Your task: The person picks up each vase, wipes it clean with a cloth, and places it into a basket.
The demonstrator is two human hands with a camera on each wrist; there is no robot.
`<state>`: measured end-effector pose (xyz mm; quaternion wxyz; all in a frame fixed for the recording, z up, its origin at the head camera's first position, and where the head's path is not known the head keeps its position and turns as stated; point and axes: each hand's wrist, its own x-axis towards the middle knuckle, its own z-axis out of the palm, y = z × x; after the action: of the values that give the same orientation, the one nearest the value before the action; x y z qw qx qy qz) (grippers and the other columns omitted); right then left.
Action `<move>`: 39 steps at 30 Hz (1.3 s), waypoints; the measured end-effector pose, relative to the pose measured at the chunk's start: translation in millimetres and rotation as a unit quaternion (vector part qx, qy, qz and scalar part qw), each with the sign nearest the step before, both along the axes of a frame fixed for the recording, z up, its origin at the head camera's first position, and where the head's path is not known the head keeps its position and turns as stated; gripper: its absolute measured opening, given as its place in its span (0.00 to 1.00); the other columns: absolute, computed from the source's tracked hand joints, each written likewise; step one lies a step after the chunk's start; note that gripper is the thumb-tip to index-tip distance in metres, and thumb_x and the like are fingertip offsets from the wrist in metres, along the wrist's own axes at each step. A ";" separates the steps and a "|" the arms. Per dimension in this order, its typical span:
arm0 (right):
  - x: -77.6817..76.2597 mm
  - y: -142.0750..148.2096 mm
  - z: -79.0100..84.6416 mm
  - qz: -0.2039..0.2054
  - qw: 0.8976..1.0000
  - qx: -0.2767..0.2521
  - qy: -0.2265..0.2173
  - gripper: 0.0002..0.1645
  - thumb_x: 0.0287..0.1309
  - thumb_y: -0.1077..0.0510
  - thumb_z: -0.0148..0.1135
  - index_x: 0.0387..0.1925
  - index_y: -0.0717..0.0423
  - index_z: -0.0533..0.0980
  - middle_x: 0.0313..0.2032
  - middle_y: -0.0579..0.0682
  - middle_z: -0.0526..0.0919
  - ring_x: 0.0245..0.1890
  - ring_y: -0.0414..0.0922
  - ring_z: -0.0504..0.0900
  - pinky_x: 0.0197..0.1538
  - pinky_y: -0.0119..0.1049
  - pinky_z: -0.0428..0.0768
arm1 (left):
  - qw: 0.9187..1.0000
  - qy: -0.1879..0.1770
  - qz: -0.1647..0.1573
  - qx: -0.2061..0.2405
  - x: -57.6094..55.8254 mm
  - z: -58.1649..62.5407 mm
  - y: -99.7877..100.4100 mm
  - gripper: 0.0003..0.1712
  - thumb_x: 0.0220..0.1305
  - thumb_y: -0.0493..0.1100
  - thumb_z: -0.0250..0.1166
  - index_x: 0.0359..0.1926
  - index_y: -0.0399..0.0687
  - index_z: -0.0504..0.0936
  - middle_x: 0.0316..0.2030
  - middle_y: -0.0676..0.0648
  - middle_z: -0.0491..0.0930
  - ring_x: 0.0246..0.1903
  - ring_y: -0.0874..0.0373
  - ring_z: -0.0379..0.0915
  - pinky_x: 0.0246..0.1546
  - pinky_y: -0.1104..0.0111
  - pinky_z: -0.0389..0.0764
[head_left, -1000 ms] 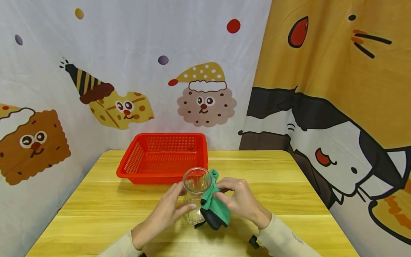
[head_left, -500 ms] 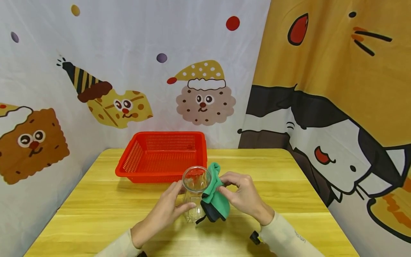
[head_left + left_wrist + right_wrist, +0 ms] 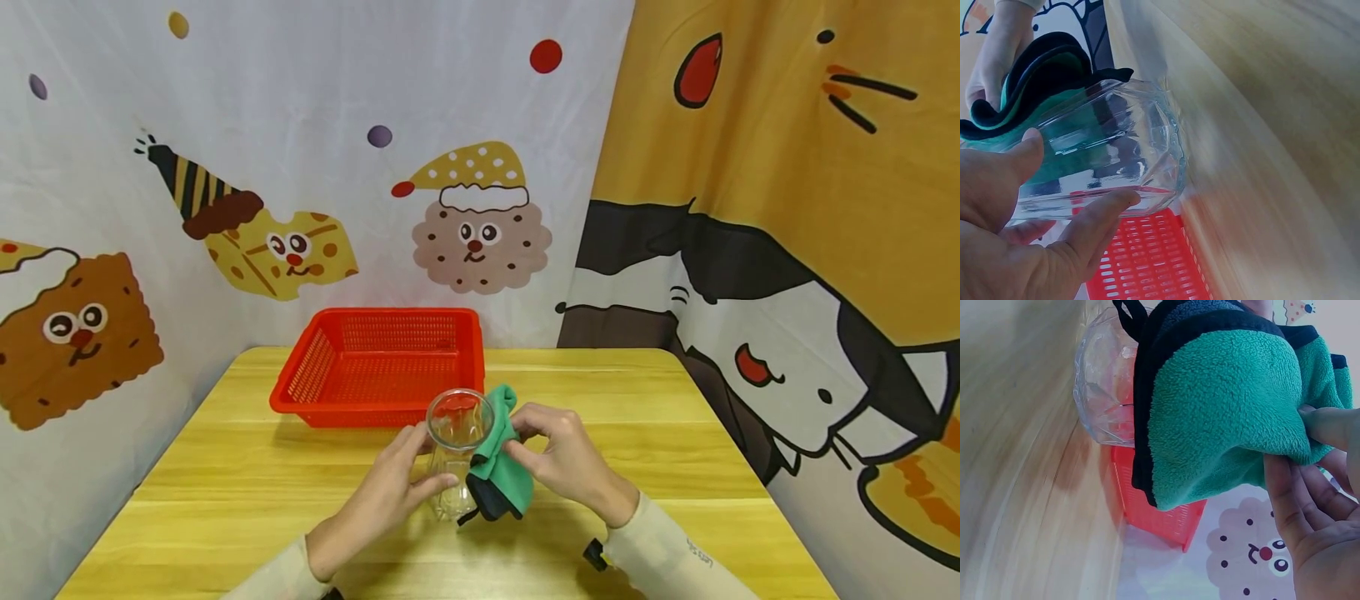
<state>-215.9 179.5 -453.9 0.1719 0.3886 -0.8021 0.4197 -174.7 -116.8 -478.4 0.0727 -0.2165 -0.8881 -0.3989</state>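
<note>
There is one glass jar [image 3: 453,460], one green cloth [image 3: 512,478], one red basket [image 3: 360,417] and one wooden surface [image 3: 660,417]. Hands number two, a left hand [image 3: 390,483] and a right hand [image 3: 566,454], with two pale sleeves [image 3: 667,542]. The white hanging [image 3: 300,83] carries three printed snack faces, namely one brown biscuit [image 3: 112,367], one cheese wedge [image 3: 330,252] and one round cookie [image 3: 442,260], plus three hats [image 3: 198,183] and four coloured dots [image 3: 546,56].
</note>
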 end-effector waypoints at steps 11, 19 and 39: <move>0.3 -1.8 6.2 0.013 0.998 0.051 -0.033 0.11 0.69 0.70 0.81 0.43 0.50 0.92 0.41 0.45 0.95 0.38 0.33 0.91 0.42 0.32 0.96 | 1.000 0.027 0.001 -0.003 0.6 -1.1 0.3 0.48 0.70 0.48 0.85 0.85 0.52 0.75 0.61 0.48 0.88 0.61 0.49 0.91 0.68 0.41 0.93; 1.5 -2.6 6.0 0.015 0.994 0.095 -0.057 0.07 0.70 0.68 0.81 0.40 0.54 0.90 0.41 0.46 0.94 0.39 0.33 0.91 0.44 0.28 0.95 | 1.000 0.019 0.003 -0.002 1.1 -1.8 0.7 0.46 0.70 0.49 0.85 0.84 0.51 0.76 0.61 0.48 0.87 0.62 0.48 0.91 0.69 0.40 0.93; -2.0 -4.1 -13.1 0.019 0.965 0.213 -0.150 0.25 0.70 0.69 0.81 0.23 0.48 0.77 0.25 0.38 0.81 0.27 0.25 0.74 0.30 0.21 0.79 | 1.000 0.017 0.008 -0.001 1.6 -3.9 1.2 0.44 0.70 0.49 0.85 0.82 0.54 0.77 0.60 0.48 0.87 0.61 0.48 0.92 0.68 0.42 0.94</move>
<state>-218.0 175.4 -467.0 -0.0459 0.3642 -0.8820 0.2956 -173.1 -115.6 -482.3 0.0906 -0.2162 -0.8889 -0.3936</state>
